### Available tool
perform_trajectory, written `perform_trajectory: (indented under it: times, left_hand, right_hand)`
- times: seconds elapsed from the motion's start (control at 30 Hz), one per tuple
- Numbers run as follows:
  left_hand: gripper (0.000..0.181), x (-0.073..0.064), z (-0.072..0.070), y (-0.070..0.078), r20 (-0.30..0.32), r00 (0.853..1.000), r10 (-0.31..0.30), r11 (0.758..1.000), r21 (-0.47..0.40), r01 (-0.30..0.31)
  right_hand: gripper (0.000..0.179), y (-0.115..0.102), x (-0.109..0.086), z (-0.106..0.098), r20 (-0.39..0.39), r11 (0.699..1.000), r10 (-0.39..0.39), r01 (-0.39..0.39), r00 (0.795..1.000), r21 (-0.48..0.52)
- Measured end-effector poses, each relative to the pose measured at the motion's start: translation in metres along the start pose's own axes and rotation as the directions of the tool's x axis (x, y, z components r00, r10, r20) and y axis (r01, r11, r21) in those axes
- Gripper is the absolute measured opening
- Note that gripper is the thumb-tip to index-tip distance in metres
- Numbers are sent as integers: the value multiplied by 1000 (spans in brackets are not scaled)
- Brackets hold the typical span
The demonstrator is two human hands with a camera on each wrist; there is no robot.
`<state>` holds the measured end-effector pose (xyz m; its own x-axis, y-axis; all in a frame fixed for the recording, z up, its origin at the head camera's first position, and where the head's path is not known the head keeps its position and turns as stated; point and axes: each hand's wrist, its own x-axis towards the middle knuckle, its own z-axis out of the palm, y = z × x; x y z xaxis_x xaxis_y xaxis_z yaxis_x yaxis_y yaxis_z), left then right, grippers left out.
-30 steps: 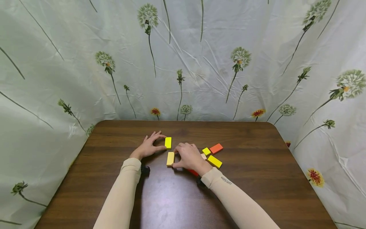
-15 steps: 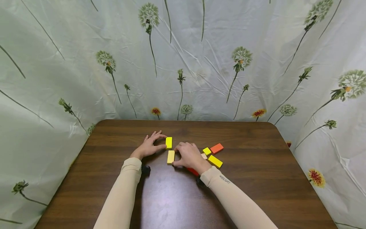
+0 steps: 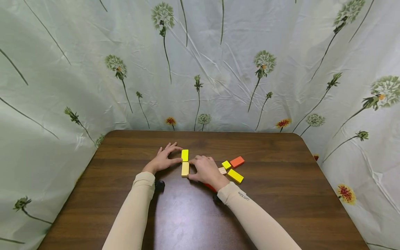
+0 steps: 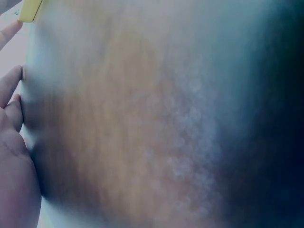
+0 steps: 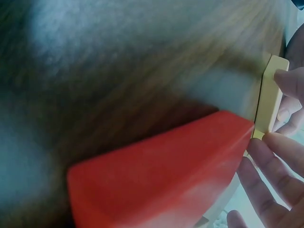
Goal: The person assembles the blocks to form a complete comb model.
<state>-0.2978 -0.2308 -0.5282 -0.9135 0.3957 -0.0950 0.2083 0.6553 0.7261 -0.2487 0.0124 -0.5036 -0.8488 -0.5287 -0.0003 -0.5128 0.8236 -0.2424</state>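
Observation:
In the head view, a bright yellow block (image 3: 185,155) lies on the table with a pale yellow block (image 3: 185,169) end to end below it. My left hand (image 3: 162,160) pinches the bright yellow block from the left, thumb and index finger at its two ends. From the right, my right hand (image 3: 208,171) pinches the pale block between thumb and index finger. The right wrist view shows a fingertip against this pale block's face. Under the right wrist lies a red block (image 5: 161,175), mostly hidden in the head view.
Right of my right hand lie a small yellow block (image 3: 226,165), an orange block (image 3: 237,161), a longer yellow block (image 3: 235,176) and a striped light-wood block (image 3: 222,171). The brown table (image 3: 281,201) ends at a flower-print curtain (image 3: 231,69).
My right hand has slid the pale yellow block away from me until its far end meets the bright yellow block. My left hand has stayed nearly still.

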Motion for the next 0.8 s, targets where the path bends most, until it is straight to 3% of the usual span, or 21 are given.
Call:
perform_trajectory:
  times: [0.8]
  left_hand:
    - [54,0,2,-1,2,1000,9,1000,8,-9]
  right_hand:
    - [56,-7,0,-3,2,1000,-29,29,1000,-1]
